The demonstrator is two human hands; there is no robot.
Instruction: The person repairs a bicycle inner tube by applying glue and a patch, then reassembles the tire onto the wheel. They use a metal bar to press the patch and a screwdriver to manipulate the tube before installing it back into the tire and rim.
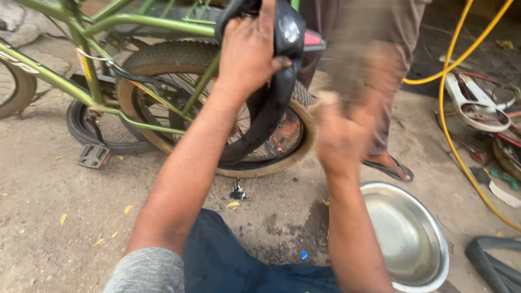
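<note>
While left hand [247,51] grips the black inner tube [266,108], right hand [342,138] blurs raised.

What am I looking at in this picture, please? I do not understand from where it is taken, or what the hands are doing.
The camera sits on a person's head and looks down, so both arms are that person's own. The left hand grips a black rubber inner tube that hangs in front of the rear wheel of a green bicycle. The right hand is blurred from moving; I cannot tell whether it holds anything. On the dirt ground lie a metal bowl, a yellow hose and a second black tube. Another person stands behind the wheel; a sandalled foot shows.
</note>
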